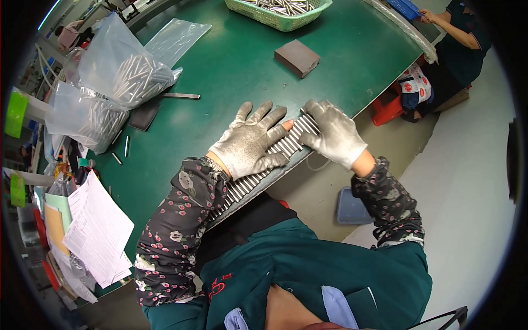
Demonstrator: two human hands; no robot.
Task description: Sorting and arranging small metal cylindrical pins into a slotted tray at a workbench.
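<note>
A row of short, shiny metal pins (290, 144) lies side by side along the near edge of the green table. My left hand (246, 144), in a grey-white work glove with one bare fingertip, rests palm down over the row, its fingers spread. Part of the row is hidden under it. At the row's right end my gloved right hand (336, 136) curls its fingers and thumb around the last pins. Beyond the hands sits a dark brown rectangular block (297, 57).
A green basket (264, 20) of pins stands at the far edge. Clear bags (140, 77) full of pins lie at left, near a few loose pins (127, 146) and paper sheets (99, 231). A blue-grey bin (352, 206) and red stool (386, 107) are on the floor. Another person works far right.
</note>
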